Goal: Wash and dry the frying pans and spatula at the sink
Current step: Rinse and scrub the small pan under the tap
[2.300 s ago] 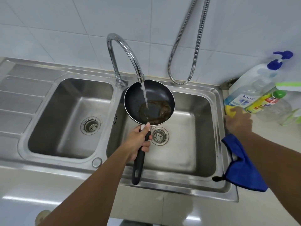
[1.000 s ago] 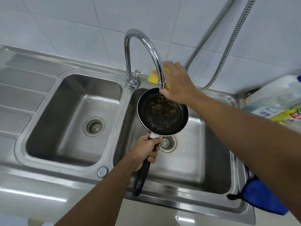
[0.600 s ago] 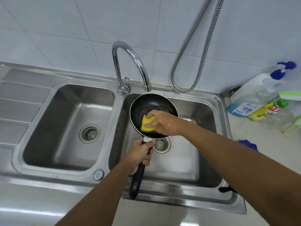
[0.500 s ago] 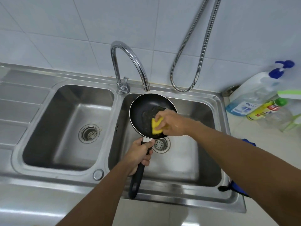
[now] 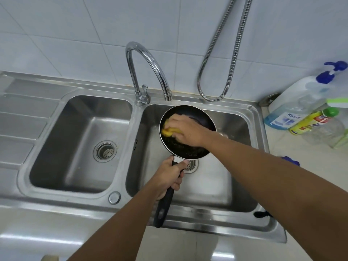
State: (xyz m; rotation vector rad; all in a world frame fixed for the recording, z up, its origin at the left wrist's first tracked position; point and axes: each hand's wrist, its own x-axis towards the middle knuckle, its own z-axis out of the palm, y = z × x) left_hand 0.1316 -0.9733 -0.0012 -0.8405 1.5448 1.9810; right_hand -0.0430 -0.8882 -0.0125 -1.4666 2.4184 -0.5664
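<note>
Left hand (image 5: pixel 167 178) curls round the black handle of the small dark frying pan (image 5: pixel 180 147), holding it over the right basin of the stainless-steel double sink (image 5: pixel 130 147), centre frame, just below the curved chrome tap (image 5: pixel 146 59). Right hand (image 5: pixel 185 129) grips a crumpled yellow sponge (image 5: pixel 166 131), fingers curled over it and pressing it on the pan's upper-left inside.

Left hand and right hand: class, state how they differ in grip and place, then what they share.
The left hand grips the handle of the frying pan; the right hand holds a yellow sponge. The left hand is outside the pan's bowl; the right hand is inside it. Both work on one frying pan.
</note>
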